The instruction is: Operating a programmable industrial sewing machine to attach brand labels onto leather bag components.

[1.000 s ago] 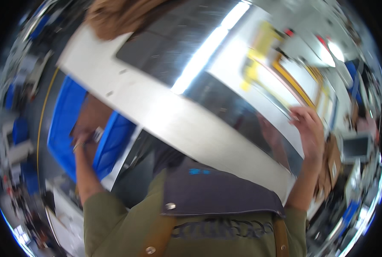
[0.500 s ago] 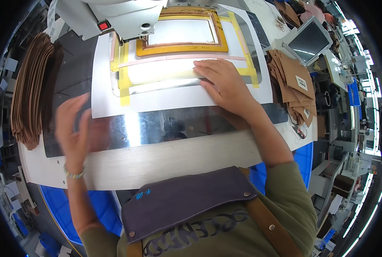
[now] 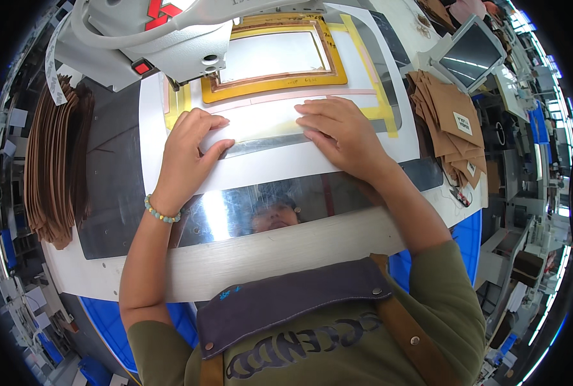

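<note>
Both hands lay flat and open, gripping nothing: the left hand [image 3: 187,151] and right hand [image 3: 338,132] pressed their fingers on a pale strip [image 3: 261,125] on the white template sheet [image 3: 267,168]. The sheet rested on the tabletop [image 3: 261,257], below the sewing machine head [image 3: 164,38]. Brown pieces [image 3: 55,161] were stacked at left.

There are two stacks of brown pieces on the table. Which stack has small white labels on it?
The stack on the right, beside the tilted screen, shows white labels. The taller stack at the left edge shows only plain brown layered edges, no labels.
</note>
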Demonstrator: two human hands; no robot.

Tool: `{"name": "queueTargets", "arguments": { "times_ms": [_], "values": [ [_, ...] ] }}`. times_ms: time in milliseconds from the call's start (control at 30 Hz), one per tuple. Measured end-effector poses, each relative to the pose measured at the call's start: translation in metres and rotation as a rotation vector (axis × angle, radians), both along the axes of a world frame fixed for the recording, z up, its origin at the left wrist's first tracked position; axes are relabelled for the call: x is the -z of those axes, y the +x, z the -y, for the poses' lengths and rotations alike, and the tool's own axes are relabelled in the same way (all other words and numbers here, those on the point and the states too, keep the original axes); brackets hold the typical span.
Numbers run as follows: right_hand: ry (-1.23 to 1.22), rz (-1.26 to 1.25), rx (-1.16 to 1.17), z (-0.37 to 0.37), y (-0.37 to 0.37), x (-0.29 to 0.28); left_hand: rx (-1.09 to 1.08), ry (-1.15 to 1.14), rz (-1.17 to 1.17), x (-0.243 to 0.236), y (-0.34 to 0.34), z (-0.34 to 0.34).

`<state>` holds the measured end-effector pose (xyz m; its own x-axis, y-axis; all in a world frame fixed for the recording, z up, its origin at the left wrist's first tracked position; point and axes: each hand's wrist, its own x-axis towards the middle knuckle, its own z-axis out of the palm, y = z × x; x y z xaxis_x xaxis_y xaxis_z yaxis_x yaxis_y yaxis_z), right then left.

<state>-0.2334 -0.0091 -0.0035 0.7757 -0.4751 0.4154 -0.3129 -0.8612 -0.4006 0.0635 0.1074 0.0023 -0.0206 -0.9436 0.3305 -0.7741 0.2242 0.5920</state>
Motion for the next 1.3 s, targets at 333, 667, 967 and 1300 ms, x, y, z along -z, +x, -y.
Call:
{"name": "queueTargets", "arguments": {
  "times_ms": [333, 667, 967, 1300],
  "values": [
    [0.054, -0.005, -0.113, 0.007, 0.027, -0.042, -0.051, 0.066, -0.094, -0.003, 0.000, 0.001],
    [0.305, -0.010, -0.255, 0.017, 0.099, -0.022, 0.045, 0.068, -0.096, -0.004, 0.004, 0.002],
    [0.348, 0.160, -0.137, 0.049, 0.079, -0.040, -0.057, 0.046, -0.021, -0.026, 0.030, -0.002],
    [0.543, -0.335, 0.023, 0.125, 0.112, -0.039, 0.035, 0.146, 0.526, 0.002, 0.033, 0.012]
  ]
}}
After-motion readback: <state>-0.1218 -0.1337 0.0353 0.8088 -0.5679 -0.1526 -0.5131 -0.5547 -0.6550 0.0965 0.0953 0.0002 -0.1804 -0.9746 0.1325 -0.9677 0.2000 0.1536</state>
